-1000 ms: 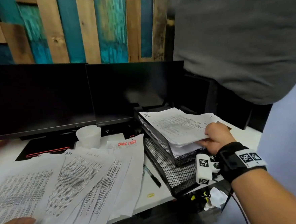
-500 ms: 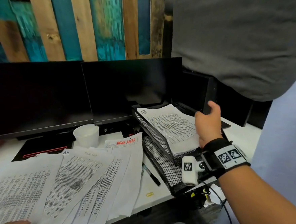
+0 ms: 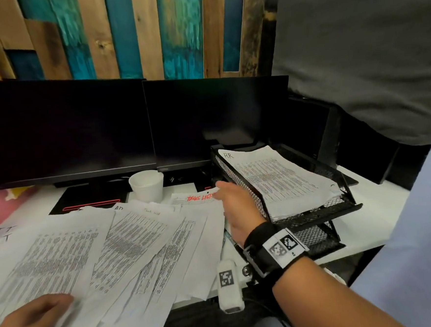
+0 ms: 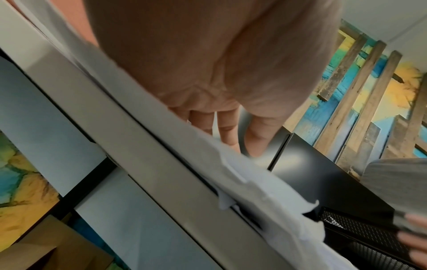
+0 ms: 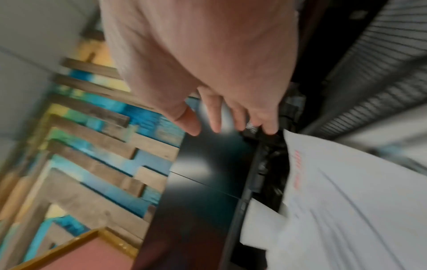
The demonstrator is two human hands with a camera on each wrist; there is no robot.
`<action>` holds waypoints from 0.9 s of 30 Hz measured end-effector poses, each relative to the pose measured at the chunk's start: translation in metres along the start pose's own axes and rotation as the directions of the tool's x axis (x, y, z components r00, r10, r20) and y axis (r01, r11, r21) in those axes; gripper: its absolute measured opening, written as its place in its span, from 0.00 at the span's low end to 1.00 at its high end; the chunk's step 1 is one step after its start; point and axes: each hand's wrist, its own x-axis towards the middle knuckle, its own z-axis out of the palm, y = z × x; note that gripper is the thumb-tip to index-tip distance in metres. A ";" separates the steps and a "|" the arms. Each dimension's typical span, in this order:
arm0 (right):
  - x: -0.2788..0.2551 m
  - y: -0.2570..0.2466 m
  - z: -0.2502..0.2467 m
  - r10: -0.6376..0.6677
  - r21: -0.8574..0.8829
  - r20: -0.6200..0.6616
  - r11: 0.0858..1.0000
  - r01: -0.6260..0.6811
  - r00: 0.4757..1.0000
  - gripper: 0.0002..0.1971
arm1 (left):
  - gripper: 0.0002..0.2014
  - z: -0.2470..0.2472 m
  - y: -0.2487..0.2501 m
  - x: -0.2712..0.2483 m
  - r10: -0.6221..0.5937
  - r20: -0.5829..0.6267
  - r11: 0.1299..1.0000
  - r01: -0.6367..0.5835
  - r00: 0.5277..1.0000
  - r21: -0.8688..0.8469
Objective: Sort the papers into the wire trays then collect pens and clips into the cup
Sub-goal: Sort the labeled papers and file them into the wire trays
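Several printed papers (image 3: 128, 248) lie fanned across the white desk. My left hand (image 3: 34, 321) rests flat on the nearest sheet at the bottom left, fingers straight. My right hand (image 3: 234, 208) hovers open over the sheet with red lettering (image 3: 199, 197), just left of the black wire trays (image 3: 322, 214). The top tray holds a stack marked HR (image 3: 282, 181). A white cup (image 3: 147, 185) stands behind the papers. A black pen (image 3: 231, 240) lies partly hidden under my right wrist. In the right wrist view my fingers (image 5: 216, 117) are spread and hold nothing.
Two dark monitors (image 3: 130, 128) stand along the back of the desk, before a painted wood-plank wall. A person in a grey shirt (image 3: 362, 51) stands close at the right, behind the trays. The desk's front edge runs under my right wrist.
My right hand left the HR stack in the top tray and swung left and down to the red-lettered sheet. The left hand slid further onto the near papers.
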 end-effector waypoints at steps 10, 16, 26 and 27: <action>0.038 0.056 0.013 0.100 -0.085 -0.175 0.990 -0.116 0.980 0.11 | 0.07 0.008 0.044 -0.029 0.005 -0.017 0.999 -0.005 1.000 -0.041; 0.050 0.065 0.010 0.153 -0.345 -0.068 0.924 -0.167 0.986 0.10 | 0.03 0.007 0.053 -0.034 0.014 0.065 0.997 -0.009 0.998 -0.074; 0.027 -0.002 0.007 -0.345 -0.557 -0.035 0.786 0.269 0.938 0.11 | 0.22 0.005 0.089 -0.049 0.074 0.029 0.967 -0.079 0.997 0.244; 0.021 -0.016 0.007 -0.403 -0.554 -0.039 0.771 0.316 0.915 0.11 | 0.25 0.006 0.091 -0.049 0.068 0.040 0.962 -0.076 0.997 0.262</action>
